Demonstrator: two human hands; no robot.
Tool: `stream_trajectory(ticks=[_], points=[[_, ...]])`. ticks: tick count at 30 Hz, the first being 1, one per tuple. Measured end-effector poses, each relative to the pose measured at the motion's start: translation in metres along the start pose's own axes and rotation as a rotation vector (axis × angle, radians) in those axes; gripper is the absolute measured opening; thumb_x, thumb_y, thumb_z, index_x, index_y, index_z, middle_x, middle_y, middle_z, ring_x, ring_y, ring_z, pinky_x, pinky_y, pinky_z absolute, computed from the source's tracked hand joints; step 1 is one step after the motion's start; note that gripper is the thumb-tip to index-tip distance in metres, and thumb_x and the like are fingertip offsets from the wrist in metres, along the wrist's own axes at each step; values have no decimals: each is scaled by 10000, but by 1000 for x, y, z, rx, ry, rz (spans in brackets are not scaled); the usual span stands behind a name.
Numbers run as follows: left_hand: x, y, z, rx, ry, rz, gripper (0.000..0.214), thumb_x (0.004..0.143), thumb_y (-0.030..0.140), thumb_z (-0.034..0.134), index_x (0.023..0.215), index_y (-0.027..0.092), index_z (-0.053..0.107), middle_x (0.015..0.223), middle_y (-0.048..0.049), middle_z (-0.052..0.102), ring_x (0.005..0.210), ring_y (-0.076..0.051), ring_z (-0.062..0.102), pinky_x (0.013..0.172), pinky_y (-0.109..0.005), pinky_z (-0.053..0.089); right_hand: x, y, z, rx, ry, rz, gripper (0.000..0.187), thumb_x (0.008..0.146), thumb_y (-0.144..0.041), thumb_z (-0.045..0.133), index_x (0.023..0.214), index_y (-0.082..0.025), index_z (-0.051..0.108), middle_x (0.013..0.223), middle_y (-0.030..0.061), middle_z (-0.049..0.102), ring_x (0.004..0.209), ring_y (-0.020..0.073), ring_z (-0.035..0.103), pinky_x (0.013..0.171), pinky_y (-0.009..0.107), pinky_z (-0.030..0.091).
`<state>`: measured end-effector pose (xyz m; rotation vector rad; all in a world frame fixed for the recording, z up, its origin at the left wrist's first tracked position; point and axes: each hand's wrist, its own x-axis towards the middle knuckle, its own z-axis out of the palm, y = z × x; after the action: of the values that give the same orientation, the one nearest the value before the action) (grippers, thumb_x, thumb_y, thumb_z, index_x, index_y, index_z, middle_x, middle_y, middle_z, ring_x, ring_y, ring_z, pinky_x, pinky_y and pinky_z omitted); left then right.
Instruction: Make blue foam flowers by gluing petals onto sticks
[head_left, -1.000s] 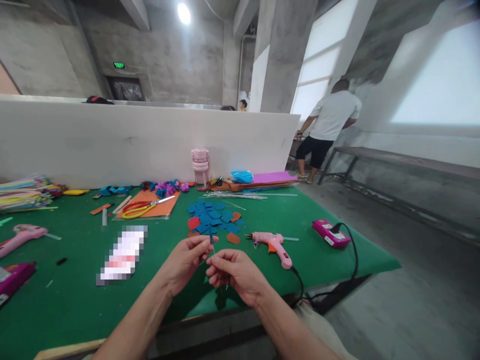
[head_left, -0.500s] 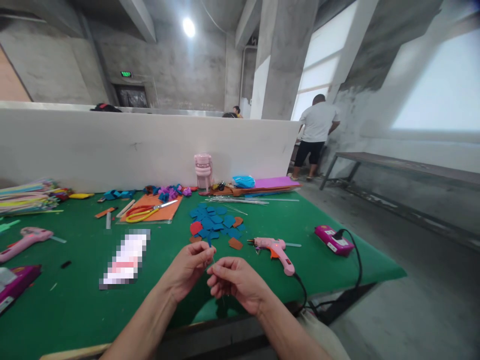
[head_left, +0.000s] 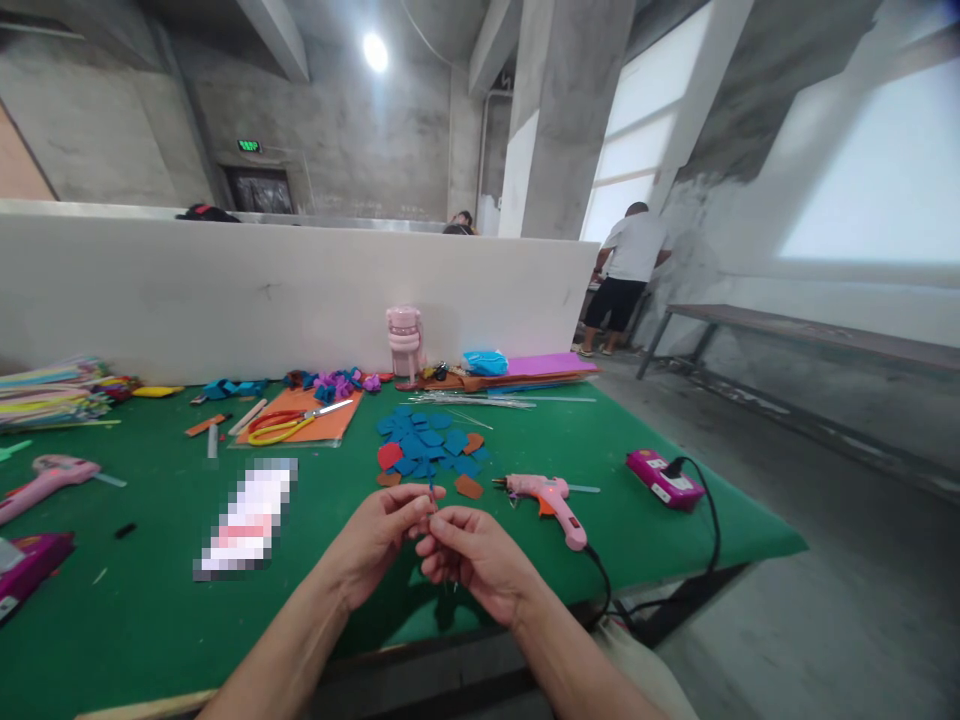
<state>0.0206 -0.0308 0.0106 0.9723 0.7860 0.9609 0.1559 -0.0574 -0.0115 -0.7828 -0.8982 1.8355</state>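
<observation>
From where I stand, the worker's hands meet low over the near edge of the green table (head_left: 315,580). The left hand (head_left: 390,535) pinches a thin blue strip (head_left: 431,482) between thumb and forefinger, its tip poking up above the fingers. The right hand (head_left: 472,560), just beside it, has thumb and forefinger pressed together on a fine wire (head_left: 454,588), whose ends show faintly below; the fingers hide where strip and wire meet.

Right behind the hands lie blue pieces (head_left: 420,440), with a red one and some brown ones among them. A pink glue gun (head_left: 551,492) rests to their right, its small light glowing red. Further right, a purple box (head_left: 645,468) takes a black plug (head_left: 670,468); it bears a white label too small for me to read. Another purple box (head_left: 43,560), cut off at the left, carries a pale label, equally unreadable.

The whitish sheet (head_left: 247,520) left of the hands is broken into coarse squares, so any print on it is lost. On the far wall a green sign (head_left: 248,146) is lit, its characters too blurred to make out. The white board (head_left: 322,290) behind the table has one dark scrawl, not legible as letters.
</observation>
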Motion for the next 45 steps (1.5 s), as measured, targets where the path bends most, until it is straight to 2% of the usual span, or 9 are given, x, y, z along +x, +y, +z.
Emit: stream_trajectory(ticks=[4,6,10,12,18,24,31,41,45], points=[[-1,1,2,94,36,6,192,626,280,683,721,115,658,652,-24,564,544,-82,454,517,-200,352,0,1,0,-30,-21,26,303,668,-397,646,790,-122,612,690,37,629,527,80,570,537,209,429],[-2,3,3,156,54,60,181,631,300,673,669,124,650,615,-17,556,526,-85,440,495,-199,337,0,-2,-1,-168,-8,0,330,690,-447,599,774,-129,623,690,44,630,556,102,575,547,226,426],[-3,7,5,340,96,142,182,640,317,657,618,139,627,545,3,539,469,-74,407,458,-190,306,2,-12,-8,-560,197,-312,326,699,-468,567,710,-152,648,653,20,607,620,126,534,586,234,398],[-4,7,7,427,94,119,195,641,333,648,611,142,618,504,9,532,437,-78,414,440,-196,309,4,-15,-13,-554,267,-392,289,695,-442,580,728,-164,650,661,11,599,619,122,510,601,235,397],[-3,-3,13,528,87,89,196,629,346,637,625,152,607,458,16,528,412,-110,474,418,-215,360,9,-13,-13,-234,292,-294,291,653,-422,624,759,-153,656,687,9,595,575,91,491,579,224,401],[-3,-7,13,522,64,106,196,647,342,619,622,148,600,488,9,535,410,-108,485,404,-214,377,3,-17,-7,-327,308,-339,237,621,-343,674,755,-147,673,758,39,652,680,136,551,639,244,420],[-4,-9,15,552,57,59,192,659,330,595,634,140,600,492,12,514,405,-105,486,381,-210,396,1,-20,-12,-533,310,-392,197,649,-337,646,705,-154,688,664,27,644,631,144,542,591,242,406],[-3,-12,14,560,22,49,201,681,328,564,643,131,572,480,30,481,404,-97,476,366,-202,406,1,-21,-13,-602,302,-408,243,684,-358,601,593,-139,653,519,-23,545,519,94,443,513,209,342],[-2,-13,14,556,39,41,194,681,323,566,642,133,566,481,32,483,400,-92,473,366,-198,402,2,-20,-11,-568,287,-388,222,686,-354,601,664,-142,666,580,-10,579,550,103,473,536,210,361]])
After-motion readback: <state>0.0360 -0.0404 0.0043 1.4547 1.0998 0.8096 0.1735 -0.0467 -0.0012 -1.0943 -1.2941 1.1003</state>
